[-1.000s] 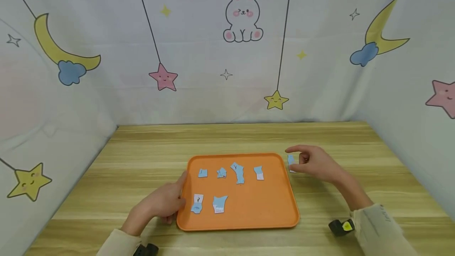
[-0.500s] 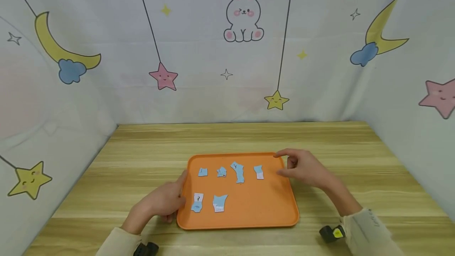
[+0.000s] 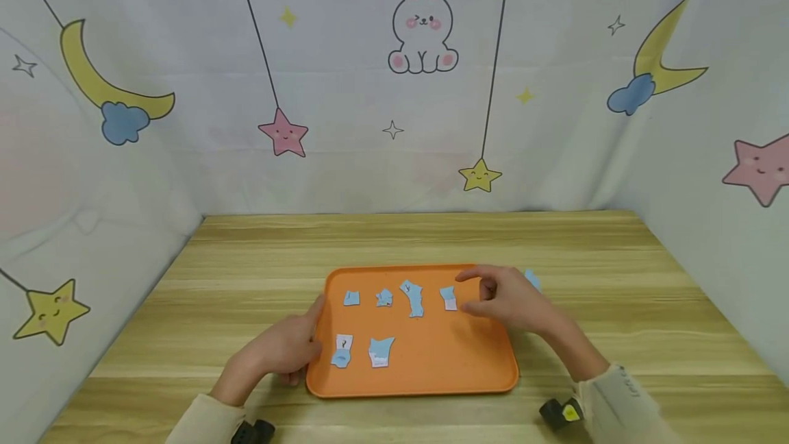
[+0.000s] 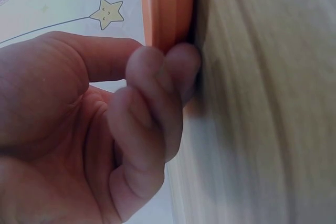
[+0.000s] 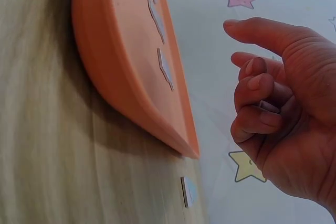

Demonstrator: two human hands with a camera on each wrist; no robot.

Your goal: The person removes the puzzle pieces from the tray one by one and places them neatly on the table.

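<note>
An orange tray (image 3: 453, 362) lies on the table with several flat, irregular light-blue and white pieces on it. My left hand (image 3: 285, 344) grips its left edge; in the left wrist view, the thumb and curled fingers (image 4: 139, 124) pinch the orange rim. Over the tray's right side hovers my right hand (image 3: 514, 297), index finger and thumb apart, nearest a blue-and-white piece (image 3: 448, 298). Its other fingers (image 5: 254, 95) are curled; a small pale edge shows among them, too small to identify. Another blue piece (image 3: 533, 279) lies partly hidden behind the right hand, off the tray.
The wood-grain table (image 3: 259, 245) extends around the tray. A pale printed cloth (image 3: 345, 183) stands behind it and along both sides. In the right wrist view, a small piece (image 5: 187, 192) rests on the table beside the tray's corner.
My right hand has moved left, from beside the tray to above its right part. The blue piece earlier seen between its fingers is hidden; one now shows behind the hand. The left hand keeps its place.
</note>
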